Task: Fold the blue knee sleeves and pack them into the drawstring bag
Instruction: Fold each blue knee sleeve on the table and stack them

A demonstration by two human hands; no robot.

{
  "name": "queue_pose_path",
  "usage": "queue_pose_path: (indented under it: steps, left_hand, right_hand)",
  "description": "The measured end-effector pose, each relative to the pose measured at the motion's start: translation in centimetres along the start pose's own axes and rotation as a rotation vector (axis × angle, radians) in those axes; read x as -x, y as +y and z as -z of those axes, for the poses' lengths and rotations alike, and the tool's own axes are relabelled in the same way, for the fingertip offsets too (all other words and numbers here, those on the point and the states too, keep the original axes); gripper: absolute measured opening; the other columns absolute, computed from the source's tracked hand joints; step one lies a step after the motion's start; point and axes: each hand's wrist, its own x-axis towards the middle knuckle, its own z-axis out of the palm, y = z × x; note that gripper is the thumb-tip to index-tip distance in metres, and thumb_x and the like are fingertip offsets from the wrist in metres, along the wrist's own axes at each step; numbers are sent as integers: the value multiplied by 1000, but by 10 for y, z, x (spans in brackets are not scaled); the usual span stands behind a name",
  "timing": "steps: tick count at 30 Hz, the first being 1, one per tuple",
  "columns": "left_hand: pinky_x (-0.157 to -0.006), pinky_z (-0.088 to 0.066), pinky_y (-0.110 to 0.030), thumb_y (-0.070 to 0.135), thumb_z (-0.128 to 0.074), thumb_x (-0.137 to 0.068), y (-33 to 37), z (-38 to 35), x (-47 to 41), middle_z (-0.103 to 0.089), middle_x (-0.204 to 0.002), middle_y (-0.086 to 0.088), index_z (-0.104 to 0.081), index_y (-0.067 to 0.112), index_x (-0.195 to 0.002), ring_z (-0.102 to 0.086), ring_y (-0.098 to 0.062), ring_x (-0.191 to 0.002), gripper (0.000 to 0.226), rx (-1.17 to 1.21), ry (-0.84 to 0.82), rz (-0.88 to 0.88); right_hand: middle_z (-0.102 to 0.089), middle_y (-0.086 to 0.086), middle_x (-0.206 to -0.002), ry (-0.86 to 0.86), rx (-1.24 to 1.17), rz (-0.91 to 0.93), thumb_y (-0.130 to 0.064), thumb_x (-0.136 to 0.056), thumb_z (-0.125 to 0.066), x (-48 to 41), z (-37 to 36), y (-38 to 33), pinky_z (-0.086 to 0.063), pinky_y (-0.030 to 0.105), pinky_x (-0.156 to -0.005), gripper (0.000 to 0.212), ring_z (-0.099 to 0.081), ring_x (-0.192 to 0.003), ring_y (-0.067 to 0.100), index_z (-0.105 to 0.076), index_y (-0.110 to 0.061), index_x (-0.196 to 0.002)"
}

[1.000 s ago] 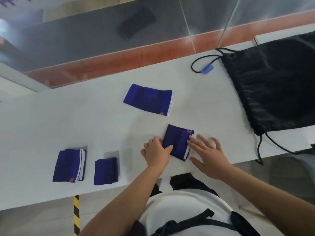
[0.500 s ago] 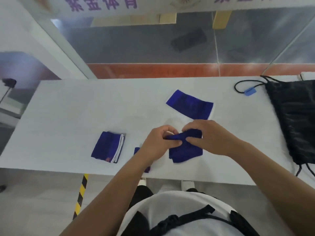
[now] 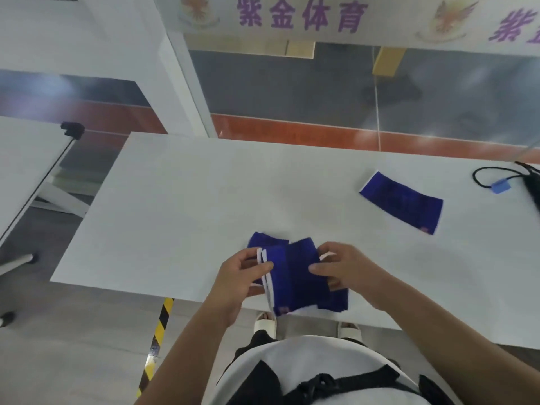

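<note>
- The person is gathering folded sleeves (image 3: 295, 276) into one stack at the near edge of the table (image 3: 181, 206); folding looks done for these, and packing is not yet begun.
- The left hand (image 3: 242, 276) is pinching the stack's left side, thumb on top by the white trim, fingers curled under.
- The right hand (image 3: 342, 267) is gripping the stack's right side, fingers closed over the top layer.
- The stack is lying with its long axis running away from the person, white hems showing along the left edge; its near end is overhanging the table edge.
- One flat sleeve (image 3: 401, 204) is lying well apart on the right, unfolded, its long axis slanting from far-left to near-right.
- The bag (image 3: 533, 182) is barely showing at the right edge, its cord (image 3: 491, 173) looping onto the table.
- Next, I judge, the flat sleeve needs folding, then the bag mouth needs opening before anything goes in.
</note>
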Motion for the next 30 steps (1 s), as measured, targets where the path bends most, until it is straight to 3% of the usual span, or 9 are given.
queue_pose_path:
  steps: [5,9,12,16,20,22,27,30]
  left_hand:
    - [-76,-61,-33,4,-64,-93,-30,50,-17,-75,-109,-4,-65,23,-127,-72,-23,-100,39,-128,-12,41]
    - [-79,-59,-31,0,-66,-91,-34,72,-31,-69,-110,-5,-60,28,-134,-68,-23,-103,52,-306,-43,25]
    - [-77,-60,-31,6,-68,-91,-24,73,-49,-65,-110,-4,-55,30,-135,-67,-21,-101,51,-390,-29,-33]
    - [-76,-62,-39,9,-69,-91,-8,62,-79,-64,-109,2,-50,33,-130,-66,-18,-94,49,-499,22,-117]
    - [-56,-50,-22,9,-67,-92,-4,50,-99,-64,-109,0,-47,29,-128,-66,-18,-89,46,-650,16,-175]
    - [-54,-46,-18,10,-67,-92,-7,48,-103,-63,-111,0,-46,27,-132,-65,-19,-91,47,-707,20,-203]
    - [-60,-48,-16,12,-67,-93,-13,47,-108,-62,-120,0,-47,24,-137,-63,-17,-92,50,-741,51,-249]
    - [-86,-54,-28,16,-64,-94,-16,49,-105,-58,-133,-2,-47,22,-139,-58,-19,-113,48,-839,94,-330]
  right_hand:
    - [-78,7,-88,78,-65,-158,-12,-97,-63,-18,-69,18,-64,40,-71,9,-76,-79,23,-72,-10,-95]
    - [-74,5,-86,232,-119,-206,-12,-95,-65,-26,-103,26,-60,28,-56,12,-73,-77,20,-69,-16,-84]
    - [-72,8,-95,342,-176,-197,-13,-96,-65,-38,-106,23,-56,22,-51,3,-72,-82,21,-68,-12,-96]
    - [-69,13,-99,430,-234,-197,-6,-94,-65,-59,-102,11,-59,29,-53,11,-70,-85,25,-63,-8,-104]
    - [-68,15,-95,501,-207,-219,-3,-91,-64,-78,-98,13,-64,45,-65,8,-70,-85,30,-60,-9,-94]
    - [-70,16,-96,519,-142,-229,-5,-90,-64,-85,-99,17,-64,49,-69,8,-71,-86,32,-60,-11,-92]
    - [-70,9,-90,540,14,-180,-16,-90,-68,-93,-100,26,-63,49,-72,11,-71,-79,27,-59,-13,-94]
    - [-65,3,-110,560,267,-61,-24,-94,-66,-84,-104,26,-58,39,-80,29,-65,-90,20,-55,-14,-119]
